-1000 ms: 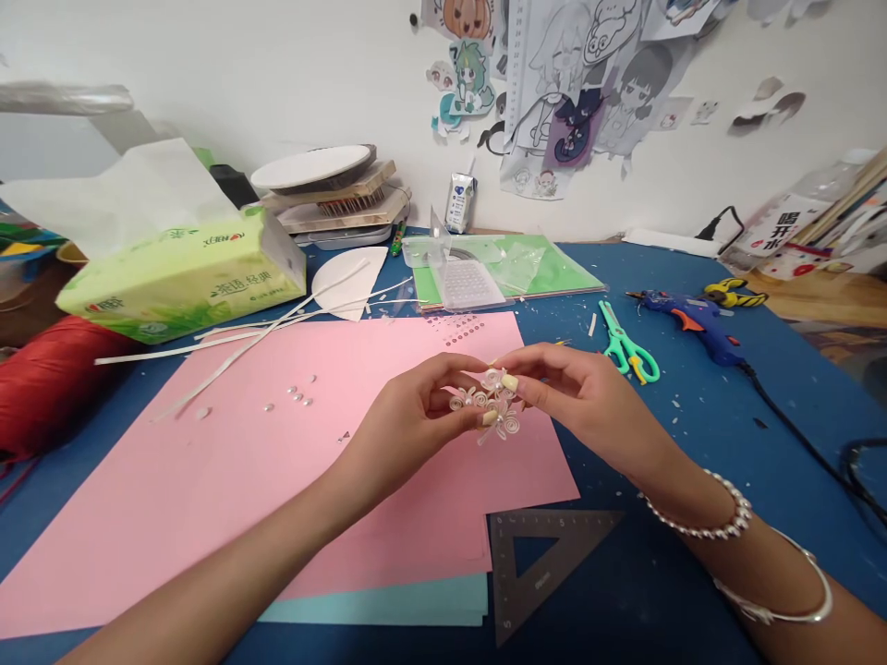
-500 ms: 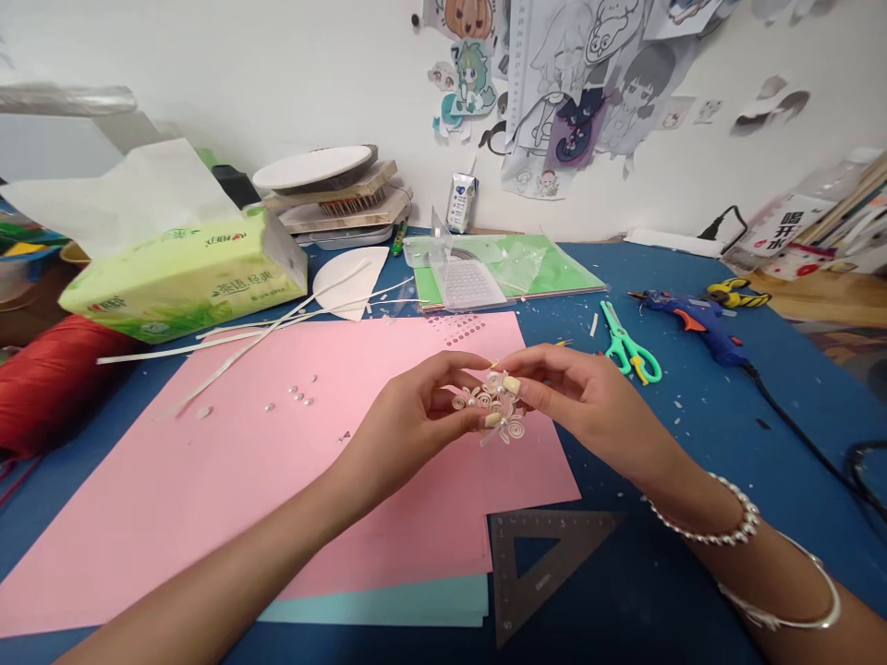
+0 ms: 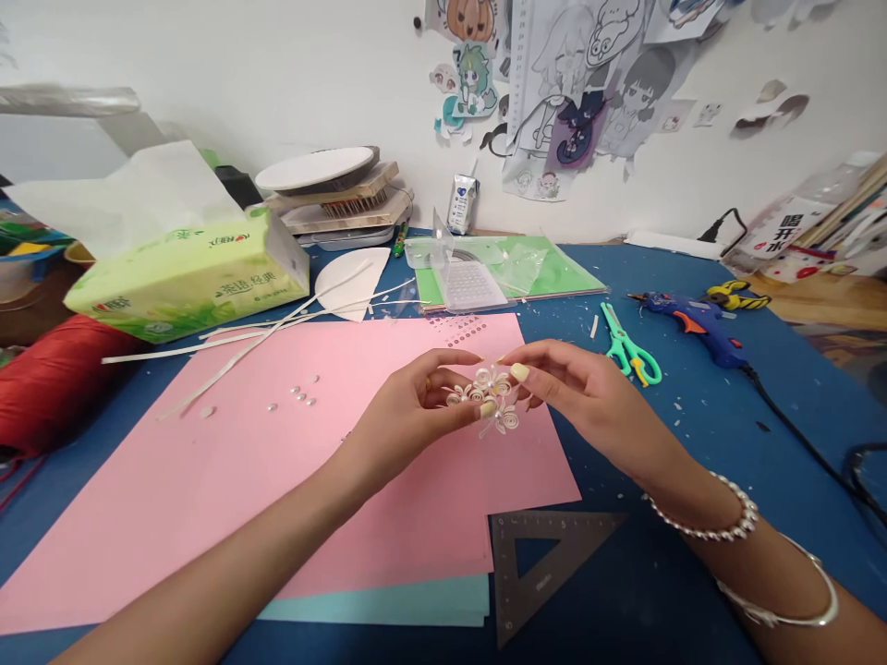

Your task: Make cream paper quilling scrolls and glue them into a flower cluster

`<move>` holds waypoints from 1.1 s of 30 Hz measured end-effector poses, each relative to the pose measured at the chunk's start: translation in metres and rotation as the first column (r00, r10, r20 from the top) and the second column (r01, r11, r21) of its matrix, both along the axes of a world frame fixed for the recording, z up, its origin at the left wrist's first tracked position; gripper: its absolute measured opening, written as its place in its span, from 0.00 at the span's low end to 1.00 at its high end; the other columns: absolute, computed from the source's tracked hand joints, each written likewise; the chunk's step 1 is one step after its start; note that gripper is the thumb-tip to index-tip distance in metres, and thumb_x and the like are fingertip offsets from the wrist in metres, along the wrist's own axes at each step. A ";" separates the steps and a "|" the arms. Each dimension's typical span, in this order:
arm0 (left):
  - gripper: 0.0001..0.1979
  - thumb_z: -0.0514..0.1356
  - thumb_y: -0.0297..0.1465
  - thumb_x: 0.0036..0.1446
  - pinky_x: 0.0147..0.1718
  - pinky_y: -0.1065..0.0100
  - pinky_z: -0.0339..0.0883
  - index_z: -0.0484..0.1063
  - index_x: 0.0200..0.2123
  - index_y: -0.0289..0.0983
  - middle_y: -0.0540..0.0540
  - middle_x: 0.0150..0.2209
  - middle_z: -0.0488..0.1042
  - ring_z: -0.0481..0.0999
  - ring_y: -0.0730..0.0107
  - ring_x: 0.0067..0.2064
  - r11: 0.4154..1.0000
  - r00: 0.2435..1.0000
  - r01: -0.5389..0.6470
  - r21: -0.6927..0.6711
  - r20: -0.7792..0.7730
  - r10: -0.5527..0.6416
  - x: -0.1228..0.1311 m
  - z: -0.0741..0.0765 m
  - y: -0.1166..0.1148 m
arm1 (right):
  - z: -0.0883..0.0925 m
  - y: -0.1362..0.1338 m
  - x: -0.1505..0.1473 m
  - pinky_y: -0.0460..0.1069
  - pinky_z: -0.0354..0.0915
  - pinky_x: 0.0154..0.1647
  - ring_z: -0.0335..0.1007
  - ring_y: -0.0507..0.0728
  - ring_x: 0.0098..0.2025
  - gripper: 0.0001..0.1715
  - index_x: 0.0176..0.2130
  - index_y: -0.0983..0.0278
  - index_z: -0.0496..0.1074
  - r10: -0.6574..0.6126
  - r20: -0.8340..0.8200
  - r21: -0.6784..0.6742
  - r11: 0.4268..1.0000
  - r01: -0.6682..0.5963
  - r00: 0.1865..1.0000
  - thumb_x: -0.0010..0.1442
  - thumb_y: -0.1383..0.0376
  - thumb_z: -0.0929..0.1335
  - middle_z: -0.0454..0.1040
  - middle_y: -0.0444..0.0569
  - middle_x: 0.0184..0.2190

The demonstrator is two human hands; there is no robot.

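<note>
My left hand (image 3: 416,406) pinches a cluster of white quilled paper flowers (image 3: 493,380) between thumb and fingers, held above the pink paper. The flowers have coiled petals with small pearl beads in their centres. My right hand (image 3: 578,383) is curved beside the right edge of the cluster, thumb and fingers apart; its fingertips are very close to the petals, and light contact is hard to tell. Several loose pearl beads (image 3: 297,394) lie on the pink paper (image 3: 263,489) left of my hands.
Right of my hands are green scissors (image 3: 629,346), a blue glue gun (image 3: 699,328) with its cord, and yellow pliers (image 3: 738,294). A set square (image 3: 516,591) lies in front. White paper strips (image 3: 270,325), a tissue box (image 3: 194,272) and a red thread spool (image 3: 59,388) are at left.
My right thumb has lifted from the flower face to beside its edge. The flower cluster has tilted and shifted slightly in my left hand.
</note>
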State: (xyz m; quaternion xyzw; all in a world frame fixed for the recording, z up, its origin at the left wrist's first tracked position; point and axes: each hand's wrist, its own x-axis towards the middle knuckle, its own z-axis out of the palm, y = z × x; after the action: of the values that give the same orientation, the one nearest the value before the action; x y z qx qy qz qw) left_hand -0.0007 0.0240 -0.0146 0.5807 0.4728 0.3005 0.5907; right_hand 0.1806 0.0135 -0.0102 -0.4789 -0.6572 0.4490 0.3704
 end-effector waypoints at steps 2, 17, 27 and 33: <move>0.19 0.62 0.31 0.44 0.37 0.65 0.64 0.63 0.42 0.38 0.49 0.32 0.71 0.72 0.69 0.35 0.999 0.997 -0.021 -0.040 0.067 0.024 0.000 -0.001 0.001 | 0.000 0.001 0.000 0.47 0.66 0.33 0.68 0.51 0.32 0.12 0.37 0.64 0.68 0.009 0.015 -0.016 1.000 -0.009 1.000 0.55 0.60 0.63 0.72 0.47 0.32; 0.17 0.62 0.30 0.45 0.36 0.69 0.64 0.63 0.39 0.36 0.49 0.33 0.70 0.71 0.72 0.35 0.991 0.985 -0.131 0.026 0.116 0.127 0.004 0.000 -0.002 | -0.004 0.000 -0.003 0.47 0.64 0.38 0.65 0.53 0.41 0.09 0.30 0.63 0.69 0.002 0.098 0.040 0.999 -0.006 0.995 0.51 0.59 0.66 0.69 0.47 0.36; 0.16 0.61 0.30 0.45 0.35 0.67 0.66 0.63 0.39 0.37 0.50 0.32 0.70 0.73 0.71 0.33 0.999 0.999 -0.021 0.043 0.051 0.019 0.005 -0.003 -0.003 | -0.006 0.004 -0.001 0.49 0.62 0.40 0.65 0.53 0.40 0.09 0.30 0.63 0.70 -0.012 0.109 0.093 0.996 0.002 0.994 0.54 0.60 0.64 0.69 0.47 0.36; 0.17 0.62 0.30 0.44 0.36 0.64 0.67 0.63 0.39 0.37 0.50 0.31 0.71 0.74 0.69 0.32 1.000 0.994 -0.001 -0.025 0.105 0.004 0.004 -0.002 -0.003 | -0.003 0.003 0.002 0.50 0.62 0.40 0.65 0.54 0.40 0.08 0.30 0.62 0.70 0.007 0.143 0.146 0.989 -0.028 0.990 0.54 0.60 0.64 0.69 0.48 0.36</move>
State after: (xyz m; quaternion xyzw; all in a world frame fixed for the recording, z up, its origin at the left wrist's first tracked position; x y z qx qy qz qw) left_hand 0.0031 0.0210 -0.0168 0.5561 0.4455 0.3254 0.6216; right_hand 0.1825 0.0164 -0.0127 -0.4752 -0.7176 0.3671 0.3529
